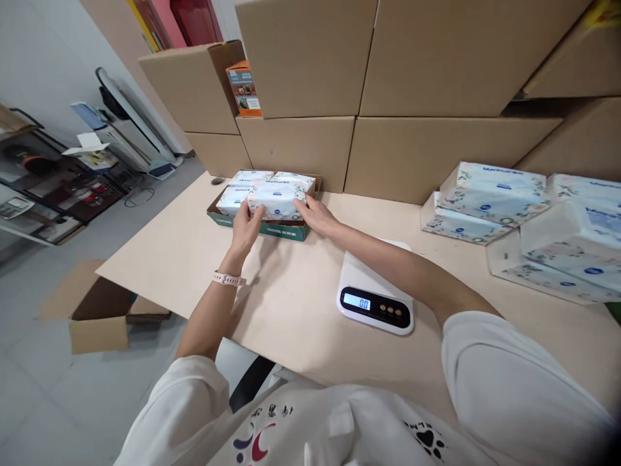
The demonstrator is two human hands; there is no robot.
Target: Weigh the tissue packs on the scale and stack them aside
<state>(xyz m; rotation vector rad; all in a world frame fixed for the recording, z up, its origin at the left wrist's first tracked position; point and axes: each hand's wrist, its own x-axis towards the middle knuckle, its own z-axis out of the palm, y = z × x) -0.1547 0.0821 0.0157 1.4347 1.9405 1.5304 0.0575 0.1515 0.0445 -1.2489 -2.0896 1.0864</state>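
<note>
Between my two hands is a white tissue pack with a floral print, at the front right of a shallow green box. My left hand grips its left end, fingers partly hidden. At its right end my right hand presses with thumb and fingers. Other tissue packs sit in the same box, to the left and behind. Under my right forearm stands a white digital scale, its display reading 0.0.
Several stacked tissue packs stand on the table's right side. Large cardboard boxes form a wall along the back. An open carton lies on the floor at left, and a black shelf stands beyond it.
</note>
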